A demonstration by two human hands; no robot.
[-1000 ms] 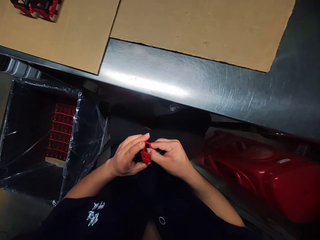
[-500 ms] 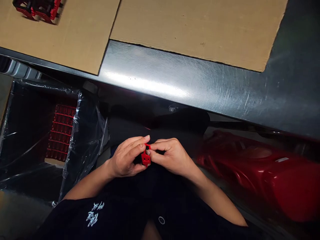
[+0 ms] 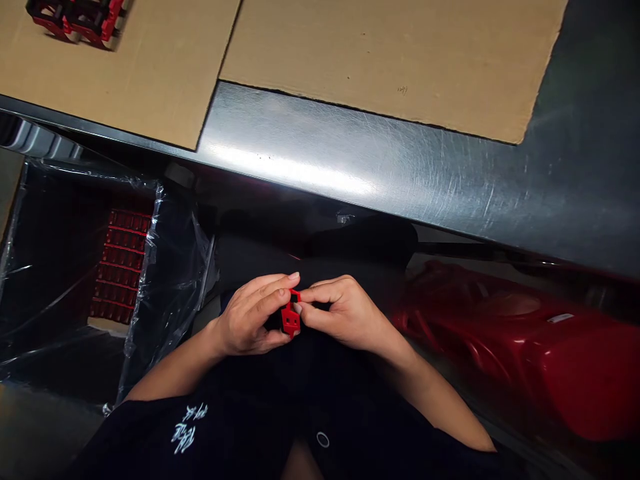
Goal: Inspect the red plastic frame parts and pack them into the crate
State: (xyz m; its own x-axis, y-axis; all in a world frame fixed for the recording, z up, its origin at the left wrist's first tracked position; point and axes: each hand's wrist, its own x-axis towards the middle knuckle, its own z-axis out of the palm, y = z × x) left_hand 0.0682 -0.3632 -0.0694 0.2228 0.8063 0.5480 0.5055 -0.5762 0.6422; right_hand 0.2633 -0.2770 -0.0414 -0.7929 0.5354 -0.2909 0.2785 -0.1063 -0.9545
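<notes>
A small red plastic part (image 3: 291, 320) with square holes sits in front of my torso, low in the view. My left hand (image 3: 253, 315) pinches its left side between the thumb and fingers. My right hand (image 3: 345, 313) grips it from the other side, with the fingertips against its upper loop. The two hands nearly meet around the part, and they hide part of it.
A steel table edge (image 3: 350, 167) runs across the view, with cardboard sheets (image 3: 390, 40) on top and a pile of red parts (image 3: 77, 20) at the far left. A plastic-lined box (image 3: 60, 267) holds rows of red parts (image 3: 120, 263). A large glossy red moulded piece (image 3: 525, 340) lies at right.
The red part has turned slightly between my fingers, and less of its upper loop shows. My hands have drawn a little closer. The whole view has shifted slightly.
</notes>
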